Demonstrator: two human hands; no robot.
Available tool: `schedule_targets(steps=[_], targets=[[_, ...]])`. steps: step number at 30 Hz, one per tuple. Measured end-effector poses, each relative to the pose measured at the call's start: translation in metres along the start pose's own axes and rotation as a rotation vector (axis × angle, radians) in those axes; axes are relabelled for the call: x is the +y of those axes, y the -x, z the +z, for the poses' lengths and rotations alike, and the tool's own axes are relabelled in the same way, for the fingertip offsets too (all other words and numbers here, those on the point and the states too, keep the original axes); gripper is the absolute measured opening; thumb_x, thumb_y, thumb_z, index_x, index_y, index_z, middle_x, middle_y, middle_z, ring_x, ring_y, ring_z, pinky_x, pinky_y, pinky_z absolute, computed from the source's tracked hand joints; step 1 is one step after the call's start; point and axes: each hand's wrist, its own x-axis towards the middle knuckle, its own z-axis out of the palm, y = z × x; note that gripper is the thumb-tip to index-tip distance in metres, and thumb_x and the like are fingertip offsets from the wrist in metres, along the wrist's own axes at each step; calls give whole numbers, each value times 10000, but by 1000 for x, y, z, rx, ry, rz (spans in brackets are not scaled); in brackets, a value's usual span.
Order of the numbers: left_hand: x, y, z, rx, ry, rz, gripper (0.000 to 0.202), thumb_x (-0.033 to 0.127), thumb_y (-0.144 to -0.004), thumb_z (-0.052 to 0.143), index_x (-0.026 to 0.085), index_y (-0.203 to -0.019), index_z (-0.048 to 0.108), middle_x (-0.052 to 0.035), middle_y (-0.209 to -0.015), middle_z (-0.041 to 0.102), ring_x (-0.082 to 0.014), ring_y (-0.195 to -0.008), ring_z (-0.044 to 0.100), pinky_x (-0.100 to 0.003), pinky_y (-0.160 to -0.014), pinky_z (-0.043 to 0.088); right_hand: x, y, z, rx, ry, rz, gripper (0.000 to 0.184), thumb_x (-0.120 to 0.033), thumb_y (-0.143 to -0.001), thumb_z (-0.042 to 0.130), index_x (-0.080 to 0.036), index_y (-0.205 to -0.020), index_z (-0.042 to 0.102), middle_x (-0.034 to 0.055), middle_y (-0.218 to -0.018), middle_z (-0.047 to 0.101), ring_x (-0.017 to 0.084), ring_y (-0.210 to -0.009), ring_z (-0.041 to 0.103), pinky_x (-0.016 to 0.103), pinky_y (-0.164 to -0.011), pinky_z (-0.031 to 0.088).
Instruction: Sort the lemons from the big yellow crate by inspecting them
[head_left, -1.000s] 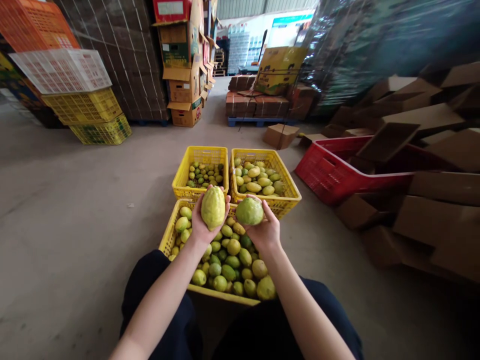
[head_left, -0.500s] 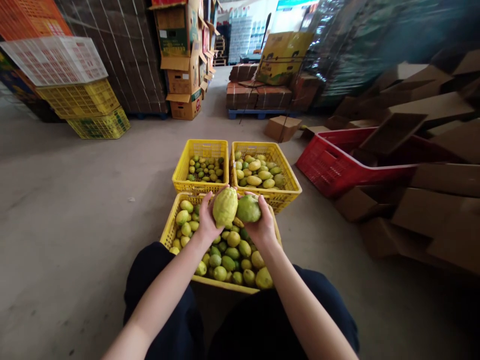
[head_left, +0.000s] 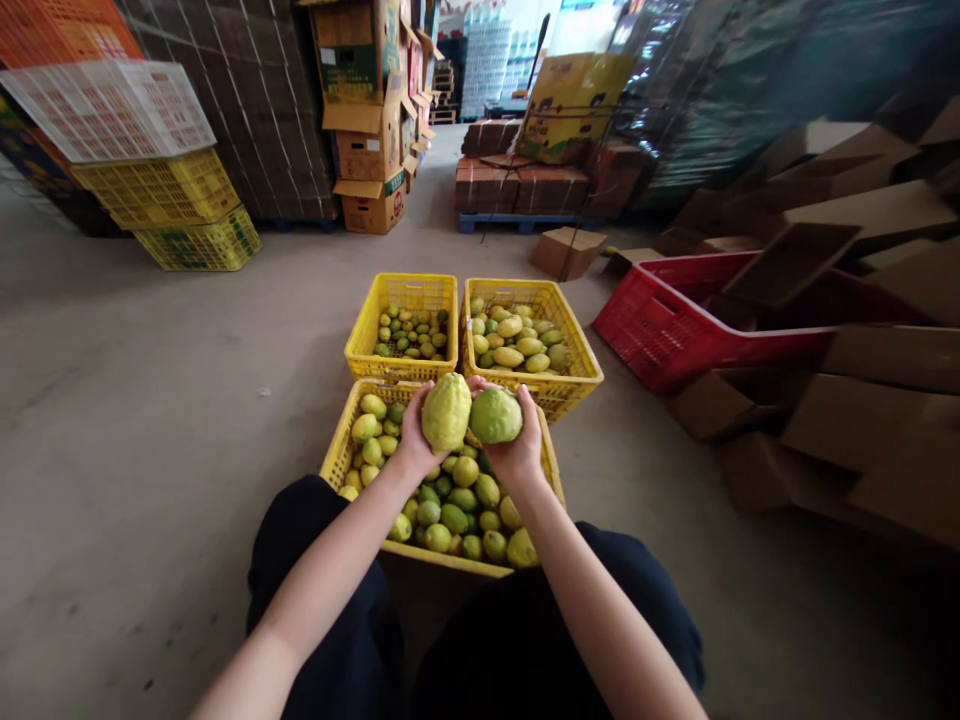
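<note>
My left hand [head_left: 418,436] is closed around a large, bumpy yellow-green citrus fruit [head_left: 447,413], held upright. Beside it my right hand [head_left: 523,446] grips a rounder, greener citrus fruit [head_left: 496,416]. Both fruits are side by side, a small gap between them, above the near yellow crate [head_left: 341,425]. Many yellow and green lemon-like fruits [head_left: 454,518] fill that crate, partly hidden by my hands and forearms.
Behind the near crate stand a left yellow crate [head_left: 361,325] with small green fruits and a right yellow crate [head_left: 587,340] with larger yellow ones. A red crate [head_left: 652,330] lies among cardboard boxes [head_left: 892,420] at right. Stacked crates [head_left: 169,190] rise at left.
The green fruit has turned in my right hand and shows a rounder face. Both hands stay over the near crate, still holding their fruits. The view has shifted slightly.
</note>
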Motion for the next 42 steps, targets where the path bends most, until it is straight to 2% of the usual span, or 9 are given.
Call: schedule_targets(steps=[6,12,16,21,24,27,34,39,42], targets=[[-1,0,-1,-30,10,52,546,394,-881,415,38,-1242,617,-137,-1133,715,-232,-1251,575,-294,-1027,475,4,-2,1,45,-44,95,310,-529,-760,698,-230,-842,690,-18,-772,748,209,-743,717,348,-731,603],[-2,-2,-10,-79,-12,71,487,422,-876,444,113,-1179,666,-111,-1197,701,-271,-1291,538,-373,-1044,470,9,-11,-1,134,-27,48,253,-478,-768,715,-233,-813,672,-31,-752,727,176,-679,686,313,-699,587],[-4,-1,-11,-67,1,43,442,429,-897,422,163,-1118,698,-77,-1203,708,-274,-1292,531,-387,-1024,481,9,-11,0,205,85,-72,290,-506,-750,724,-227,-768,647,-50,-697,680,145,-641,629,271,-673,552],[-7,1,-5,25,15,28,433,392,-904,397,146,-1084,705,-80,-1157,722,-264,-1252,570,-371,-998,500,3,-3,3,190,477,-419,310,-529,-755,707,-232,-719,625,-51,-701,621,139,-699,559,245,-688,485],[-12,-4,-6,49,21,24,408,364,-854,491,146,-1133,694,-84,-1122,731,-270,-1213,603,-376,-1006,497,4,1,3,181,663,-513,311,-557,-782,673,-251,-778,622,-31,-754,630,168,-777,559,280,-782,472],[-18,-10,-9,63,9,63,407,323,-834,531,168,-1176,689,-67,-1109,738,-263,-1211,608,-362,-1050,466,12,5,1,184,716,-526,353,-609,-830,591,-271,-927,622,15,-963,673,209,-971,575,343,-958,432],[-23,-13,-17,135,17,106,456,319,-830,517,136,-1223,659,-93,-1120,726,-275,-1161,633,-366,-1044,470,35,11,-15,-45,927,-575,516,-608,-922,404,-256,-1263,566,97,-1358,530,277,-1305,459,506,-1137,301],[-14,-11,-13,223,7,125,366,279,-846,501,125,-1121,688,-97,-988,741,-287,-1129,646,-375,-1016,488,43,11,-21,-228,1131,-690,736,-656,-722,681,-250,-1318,537,137,-1484,364,375,-1378,375,575,-1139,312],[-12,-10,-11,159,-13,154,355,331,-803,603,150,-1094,698,-96,-1009,735,-328,-1126,641,-408,-985,512,43,14,-18,-263,1192,-782,835,-586,-606,813,-231,-1309,534,164,-1488,364,408,-1368,379,598,-1123,338]])
